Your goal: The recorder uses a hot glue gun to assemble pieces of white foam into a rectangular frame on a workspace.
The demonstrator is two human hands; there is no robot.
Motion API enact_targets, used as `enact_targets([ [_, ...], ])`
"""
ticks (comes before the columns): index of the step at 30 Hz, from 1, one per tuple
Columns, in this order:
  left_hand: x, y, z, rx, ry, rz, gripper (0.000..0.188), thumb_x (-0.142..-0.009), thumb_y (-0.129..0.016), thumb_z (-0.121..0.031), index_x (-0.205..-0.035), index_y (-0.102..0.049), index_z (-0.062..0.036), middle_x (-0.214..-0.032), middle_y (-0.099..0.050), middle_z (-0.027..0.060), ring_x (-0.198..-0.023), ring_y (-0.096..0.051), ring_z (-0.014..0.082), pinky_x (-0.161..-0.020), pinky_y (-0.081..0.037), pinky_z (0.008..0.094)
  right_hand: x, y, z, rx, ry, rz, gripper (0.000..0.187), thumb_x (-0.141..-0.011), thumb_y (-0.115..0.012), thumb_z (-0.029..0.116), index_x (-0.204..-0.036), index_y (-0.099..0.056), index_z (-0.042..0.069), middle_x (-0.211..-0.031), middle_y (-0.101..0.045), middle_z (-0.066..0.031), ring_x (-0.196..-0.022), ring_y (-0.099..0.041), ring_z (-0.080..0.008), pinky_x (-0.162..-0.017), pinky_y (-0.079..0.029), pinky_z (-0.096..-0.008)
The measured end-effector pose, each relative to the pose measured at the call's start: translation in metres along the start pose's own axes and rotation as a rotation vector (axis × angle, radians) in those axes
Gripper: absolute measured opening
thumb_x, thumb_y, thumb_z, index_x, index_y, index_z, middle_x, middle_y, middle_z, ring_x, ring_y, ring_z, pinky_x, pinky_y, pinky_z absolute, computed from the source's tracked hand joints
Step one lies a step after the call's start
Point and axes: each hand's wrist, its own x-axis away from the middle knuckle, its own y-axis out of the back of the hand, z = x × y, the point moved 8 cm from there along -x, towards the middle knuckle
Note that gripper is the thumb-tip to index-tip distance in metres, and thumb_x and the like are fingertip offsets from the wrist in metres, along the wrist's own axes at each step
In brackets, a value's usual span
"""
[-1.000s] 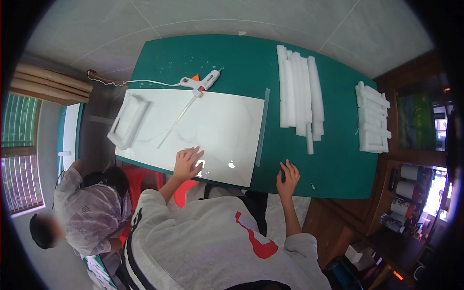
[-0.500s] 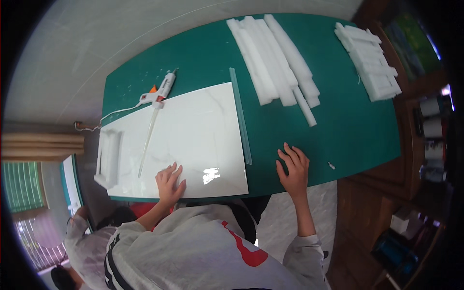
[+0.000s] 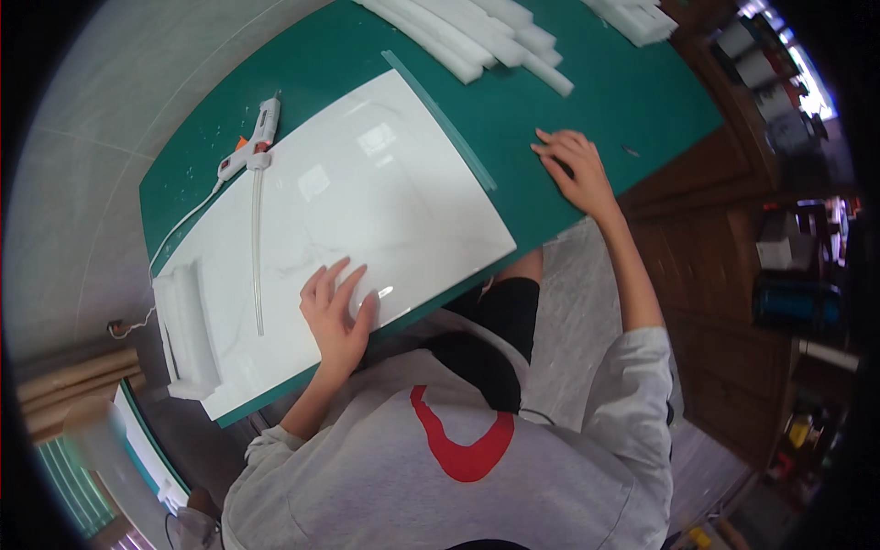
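Observation:
My left hand (image 3: 335,316) rests with spread fingers on the near part of a glossy white panel (image 3: 385,192). Nothing is held in it. Farther right, my right hand (image 3: 577,172) lies on the green table (image 3: 522,165), fingers loosely bent and apart, also holding nothing. A white glue gun (image 3: 259,142) with an orange trigger lies at the panel's far left edge, and a long clear glue stick (image 3: 258,247) runs from its back end across the panel. Clear glue sticks (image 3: 440,119) lie along the panel's right edge.
A white foam piece (image 3: 190,325) sits on the panel's left end. White foam strips (image 3: 467,37) are stacked at the far side, with another foam pile (image 3: 632,18) farther right. A small item (image 3: 630,151) lies right of my right hand. Wooden cabinets (image 3: 733,357) stand to the right.
The view has turned and shifted, so the table appears tilted and higher. Both hands remain on their surfaces, holding nothing; the foam and glue gun keep their places on the table.

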Motion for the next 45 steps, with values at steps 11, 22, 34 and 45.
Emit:
enact_targets([
  [11,0.077,0.060,0.054,-0.189,-0.193,-0.135,0.030,-0.078,-0.052,-0.012,-0.107,-0.055,-0.0042,-0.112,-0.050,0.0135,-0.102,-0.045,0.0300,-0.087,-0.034,0.0370,0.007,-0.002,-0.011,-0.087,0.027,-0.103,0.020,-0.077,-0.060,0.020,-0.094,-0.065,0.010,-0.106,-0.061,-0.0022,-0.096,-0.052,-0.0220,-0.085,-0.040,-0.0337],
  [22,0.102,0.057,0.076,-0.400,-0.139,-0.262,0.039,-0.077,-0.050,-0.024,-0.112,-0.050,-0.0037,-0.108,-0.048,0.0150,-0.096,-0.045,0.0309,-0.082,-0.035,0.0399,0.007,0.003,-0.020,-0.079,-0.062,-0.159,0.018,-0.076,-0.062,0.018,-0.092,-0.067,0.011,-0.105,-0.061,-0.0028,-0.095,-0.053,-0.0213,-0.086,-0.041,-0.0315],
  [34,0.101,0.063,0.083,-0.447,-0.067,-0.268,0.043,-0.073,-0.054,-0.031,-0.107,-0.050,-0.0059,-0.102,-0.047,0.0146,-0.097,-0.046,0.0271,-0.091,-0.022,0.0526,0.012,-0.001,0.001,0.069,0.074,-0.102,0.029,-0.079,-0.059,0.020,-0.105,-0.059,0.009,-0.123,-0.048,-0.0101,-0.110,-0.045,-0.0279,-0.093,-0.033,-0.0376],
  [45,0.106,0.066,0.082,-0.340,-0.076,-0.247,0.046,-0.074,-0.056,-0.036,-0.109,-0.051,-0.0064,-0.108,-0.047,0.0147,-0.100,-0.046,0.0269,-0.094,-0.023,0.0516,0.028,0.023,0.007,0.081,-0.054,-0.244,0.041,-0.081,-0.055,0.017,-0.119,-0.047,0.007,-0.136,-0.029,-0.0127,-0.122,-0.030,-0.0313,-0.100,-0.024,-0.0410],
])
